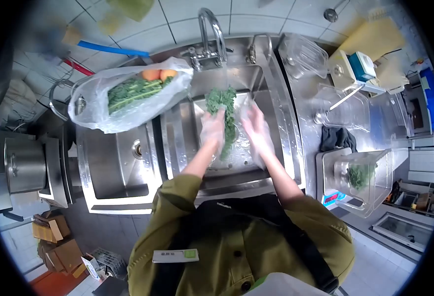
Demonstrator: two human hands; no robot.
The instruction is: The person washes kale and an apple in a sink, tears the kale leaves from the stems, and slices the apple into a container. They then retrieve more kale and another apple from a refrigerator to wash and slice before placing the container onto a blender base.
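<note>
Leafy green kale [230,116] hangs in the right sink basin, below the running faucet [211,34]. My left hand [212,129], in a clear plastic glove, is closed around the kale on its left side. Just right of the leaves is my right hand [256,129], also gloved, its fingers apart and holding nothing. Part of the kale is hidden behind my left fingers. Up on the left, a clear plastic bag [91,118] holds more kale [133,93] and orange round produce [152,74].
The left sink basin [111,163] has a drain. On the right counter are clear containers [345,111], a black cloth [338,138], and a clear bin [379,172] with greens by a digital scale [332,198]. A pot [24,165] stands left; cardboard boxes [61,256] lie on the floor.
</note>
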